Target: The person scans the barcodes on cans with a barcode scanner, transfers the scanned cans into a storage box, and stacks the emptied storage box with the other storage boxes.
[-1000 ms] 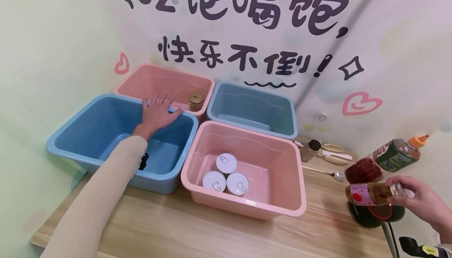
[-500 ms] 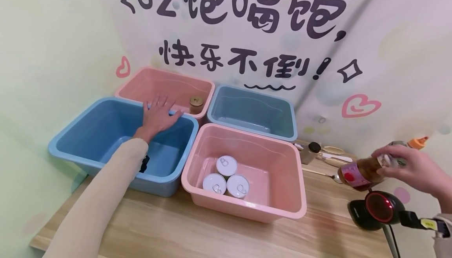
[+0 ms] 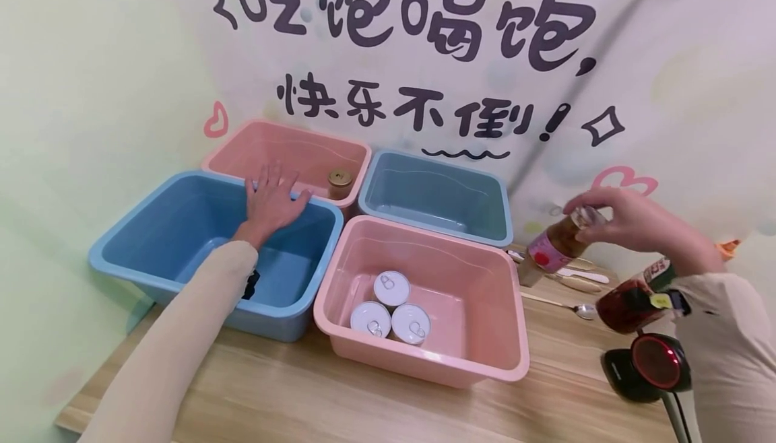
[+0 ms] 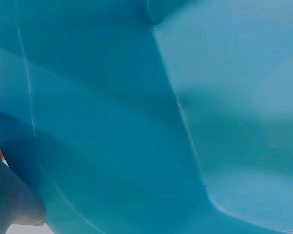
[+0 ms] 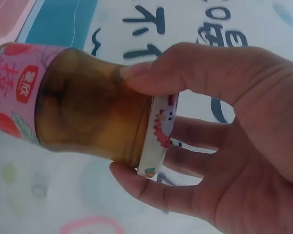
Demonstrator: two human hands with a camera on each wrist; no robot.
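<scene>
One glass jar, white-lidded, in right hand.

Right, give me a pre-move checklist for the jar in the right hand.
1. Right hand grip on the jar: fingers curl round the lid end, ok.
2. Jar lid on: ok.
3. Lid fully tight: cannot tell.
4. Far blue bin free of items: ok.
5. Left hand rests flat on the near blue bin rim, away from the jar: ok.
6. Near pink bin holds three cans, with space beside them: ok.
</scene>
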